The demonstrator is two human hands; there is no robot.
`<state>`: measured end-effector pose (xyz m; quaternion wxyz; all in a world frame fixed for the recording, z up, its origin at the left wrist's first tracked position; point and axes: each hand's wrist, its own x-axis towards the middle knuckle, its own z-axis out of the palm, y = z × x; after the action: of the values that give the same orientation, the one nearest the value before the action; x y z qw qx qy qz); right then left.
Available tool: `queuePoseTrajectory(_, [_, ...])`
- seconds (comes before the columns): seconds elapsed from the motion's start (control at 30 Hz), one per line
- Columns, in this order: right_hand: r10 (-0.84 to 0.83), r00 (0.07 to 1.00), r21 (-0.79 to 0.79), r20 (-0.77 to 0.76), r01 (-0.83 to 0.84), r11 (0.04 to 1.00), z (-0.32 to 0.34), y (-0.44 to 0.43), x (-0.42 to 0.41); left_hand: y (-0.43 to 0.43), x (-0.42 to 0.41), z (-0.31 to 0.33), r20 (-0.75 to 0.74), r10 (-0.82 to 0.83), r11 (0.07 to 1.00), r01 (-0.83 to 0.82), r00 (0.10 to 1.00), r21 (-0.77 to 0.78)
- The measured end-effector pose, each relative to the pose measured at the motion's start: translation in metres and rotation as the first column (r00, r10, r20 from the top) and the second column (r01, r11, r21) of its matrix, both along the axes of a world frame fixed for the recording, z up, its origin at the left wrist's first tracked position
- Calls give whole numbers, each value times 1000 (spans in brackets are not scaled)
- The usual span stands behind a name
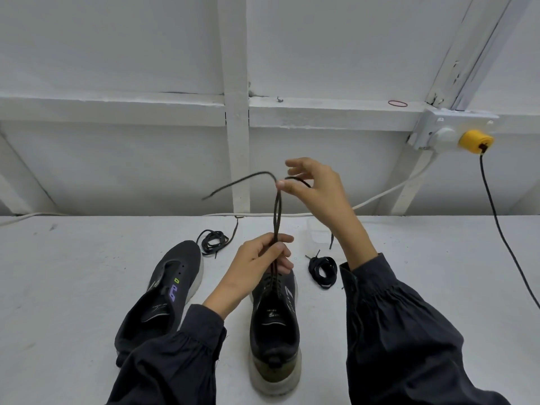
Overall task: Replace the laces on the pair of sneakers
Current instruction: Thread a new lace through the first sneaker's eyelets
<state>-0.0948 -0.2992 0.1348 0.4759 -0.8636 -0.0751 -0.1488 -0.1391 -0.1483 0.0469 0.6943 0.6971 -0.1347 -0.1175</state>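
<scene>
On my feed the left grip [260, 258] is curled round both strands of the lace [277, 211], just above the tongue of the laced sneaker [274, 325]. I judge this pins the tension at the top eyelets so the rows below do not slacken. The right grip [315, 191] pinches the same two strands higher up between thumb and fingertip, other fingers spread, drawing them taut and upright. The loose ends flop over it, one trailing left in the air. To me that looks like a set-up for evening the ends or starting a knot. The lace is thin, round and dark brownish-grey, threaded up the front of this sneaker, which stands on the counter [73, 273] heel toward me. The bare sneaker [172, 287] lies beside it with empty eyelets, so I reckon about half the job remains. One black coil [213, 241] sits by its toe, and a second coil [323, 270] lies right of the laced one.
</scene>
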Motion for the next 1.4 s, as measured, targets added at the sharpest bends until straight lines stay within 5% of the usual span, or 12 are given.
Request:
queuePoseTrajectory(0.13, [-36, 999, -104, 2, 36, 994, -16, -4, -13, 1, 0, -1, -78, 8, 996, -15, 997, -91])
queuePoseTrajectory(0.3, [90, 948, -96, -306, -125, 988, -55, -6, -36, 3, 0, -6, -139, 25, 999, -30, 990, -34])
queuePoseTrajectory(0.5, [164, 920, 51, -356, -156, 986, -78, -5, -53, 7, -5, -16, -186, 13, 1000, -9, 982, 20])
queuePoseTrajectory(0.67, [101, 948, -37, -301, -117, 992, -87, 4, -61, 3, -10, -15, -221, -31, 1000, 28, 975, -14])
queuePoseTrajectory(0.8, [136, 937, 43, -322, -129, 991, -86, 6, -62, 2, -10, -12, -209, -25, 999, 20, 978, -25])
queuePoseTrajectory(1.0, [175, 903, 365, -392, -22, 931, -81, 0, -61, 8, -7, -9, -188, -1, 997, -12, 982, -70])
queuePoseTrajectory(1.4, [247, 902, 471, -355, -56, 880, -84, 0, -53, 18, -4, -10, -119, 4, 999, -8, 993, -41])
